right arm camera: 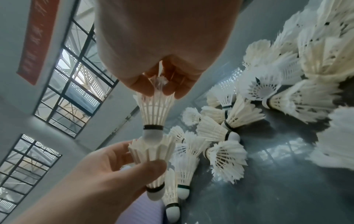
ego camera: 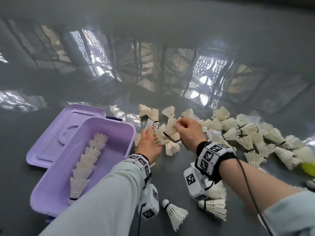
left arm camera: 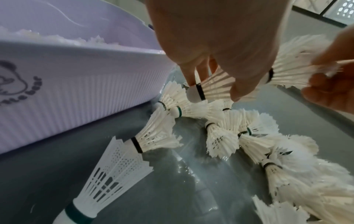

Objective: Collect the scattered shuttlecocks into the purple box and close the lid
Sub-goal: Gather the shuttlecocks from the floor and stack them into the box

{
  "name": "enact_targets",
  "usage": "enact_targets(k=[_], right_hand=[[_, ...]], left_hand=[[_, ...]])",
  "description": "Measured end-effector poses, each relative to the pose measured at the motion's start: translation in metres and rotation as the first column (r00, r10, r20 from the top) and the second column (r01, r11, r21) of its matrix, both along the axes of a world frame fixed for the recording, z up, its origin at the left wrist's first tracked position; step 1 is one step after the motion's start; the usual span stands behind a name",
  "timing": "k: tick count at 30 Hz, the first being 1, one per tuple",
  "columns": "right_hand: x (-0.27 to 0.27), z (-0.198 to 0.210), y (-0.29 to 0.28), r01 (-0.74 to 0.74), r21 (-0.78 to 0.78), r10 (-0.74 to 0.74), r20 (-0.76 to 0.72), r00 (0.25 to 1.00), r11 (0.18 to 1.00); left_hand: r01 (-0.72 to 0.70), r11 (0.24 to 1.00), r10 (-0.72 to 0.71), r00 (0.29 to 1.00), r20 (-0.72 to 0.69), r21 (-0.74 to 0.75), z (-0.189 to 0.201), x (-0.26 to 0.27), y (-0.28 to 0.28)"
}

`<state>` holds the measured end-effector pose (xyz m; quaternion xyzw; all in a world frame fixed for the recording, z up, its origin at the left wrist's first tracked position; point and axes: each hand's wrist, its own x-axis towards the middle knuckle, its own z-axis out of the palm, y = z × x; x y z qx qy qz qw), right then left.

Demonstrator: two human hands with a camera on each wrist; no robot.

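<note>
Just right of the purple box (ego camera: 109, 133), the right hand (right arm camera: 162, 84) pinched a shuttlecock (right arm camera: 154, 112) by its feathers, cork pointing down its long axis into the skirt of another shuttlecock (right arm camera: 153, 153) gripped by the left hand (right arm camera: 114, 163).

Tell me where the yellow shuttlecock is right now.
In the head view the yellow shuttlecock lies at the far right edge of the frame, on the grey floor at the right end of the white shuttlecock pile, far from the purple box.
</note>
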<state>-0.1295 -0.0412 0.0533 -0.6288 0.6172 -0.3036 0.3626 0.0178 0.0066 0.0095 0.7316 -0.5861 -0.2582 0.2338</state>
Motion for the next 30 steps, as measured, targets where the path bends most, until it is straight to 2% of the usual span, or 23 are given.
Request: enact_targets(k=[4,8,13,15,17,19,21,22,24,25,26,27,29,30], right_hand=[[-0.015,0.018,0.013,0.015,-0.116,-0.023,-0.063,0.998,0.993],[-0.014,0.023,0.023,-0.050,-0.121,0.038,-0.098,0.994,0.991],[-0.003,0.027,0.036,-0.207,0.069,0.210,-0.039,0.977,0.976],[-0.004,0.029,0.037,-0.189,0.125,0.196,-0.051,0.979,0.974],[-0.007,0.030,0.038,-0.221,0.175,0.240,-0.097,0.966,0.959],[-0.008,0.029,0.041,-0.270,0.217,0.300,-0.120,0.946,0.938],[-0.005,0.027,0.044,-0.273,0.237,0.298,-0.073,0.952,0.932],[-0.002,0.025,0.045,-0.240,0.232,0.259,-0.052,0.964,0.943],[0.003,0.020,0.048,-0.126,0.212,0.150,-0.099,0.984,0.969],[0.004,0.018,0.051,-0.103,0.207,0.144,-0.195,0.970,0.973],[0.004,0.015,0.054,-0.128,0.242,0.203,-0.314,0.927,0.962],[0.003,0.010,0.059,-0.175,0.325,0.309,-0.423,0.852,0.929],[-0.004,-0.003,0.072,-0.194,0.575,0.528,-0.496,0.689,0.794],[-0.008,-0.010,0.079,-0.157,0.682,0.600,-0.482,0.638,0.715]], left_hand=[[0.033,0.999,-0.035,0.993,-0.110,-0.017,0.016,0.000,0.005],[0.128,0.991,-0.116,0.960,-0.256,0.032,0.026,-0.002,0.017],[0.169,0.984,-0.149,0.955,-0.258,0.058,0.039,-0.004,0.027],[0.226,0.974,-0.218,0.957,-0.193,0.019,0.045,-0.001,0.032],[0.322,0.947,-0.321,0.945,-0.066,0.004,0.052,0.001,0.037],[0.379,0.923,-0.381,0.924,0.020,0.063,0.053,0.002,0.040],[0.362,0.923,-0.371,0.927,0.056,0.126,0.051,0.006,0.039],[0.328,0.933,-0.341,0.936,0.081,0.146,0.050,0.010,0.038],[0.239,0.958,-0.259,0.958,0.121,0.162,0.046,0.019,0.035],[0.203,0.965,-0.226,0.966,0.129,0.168,0.044,0.023,0.035],[0.179,0.968,-0.203,0.971,0.126,0.179,0.043,0.026,0.035],[0.161,0.969,-0.186,0.975,0.121,0.189,0.041,0.029,0.035],[0.152,0.964,-0.180,0.977,0.112,0.218,0.036,0.031,0.037],[0.162,0.958,-0.193,0.975,0.113,0.237,0.033,0.031,0.038]])
